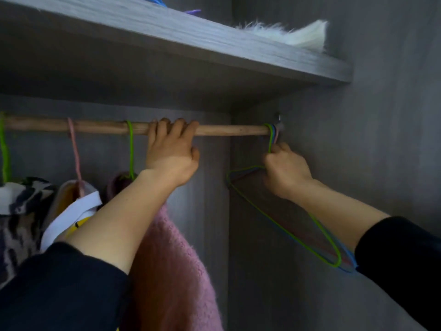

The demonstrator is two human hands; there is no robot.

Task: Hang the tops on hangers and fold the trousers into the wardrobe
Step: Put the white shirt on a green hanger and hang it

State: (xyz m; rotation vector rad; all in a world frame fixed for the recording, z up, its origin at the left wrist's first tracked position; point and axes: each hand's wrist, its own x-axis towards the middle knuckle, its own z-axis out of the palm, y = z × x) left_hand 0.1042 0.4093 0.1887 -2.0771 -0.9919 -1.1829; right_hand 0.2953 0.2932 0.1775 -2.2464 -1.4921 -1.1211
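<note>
- Three tops already hang on the rod [226,130], all to the left of the left hand's grip: a black-and-white patterned top [16,204], a white-and-yellow top [74,211] and, nearest that grip, a pink sweater [171,271].
- The left hand [171,151] has its grip closed over the rod from above, fingers curled round the wood and holding nothing else.
- The right hand [285,173] has its grip pinched on the necks of the empty hangers [270,137], a nested bunch at the rod's far right end, close to the wardrobe's side wall.
- The hooks sit directly above the right grip, over the rod. The hangers' long bars slant down from it and back toward the person, lying along the wall.
- The right hand is the one on the hangers — the left is well apart along the rod, probably steadying.
- Freeing one hanger likely means lifting its hook up and off, and the bunch may snag together.
- No trousers are in view.
</note>
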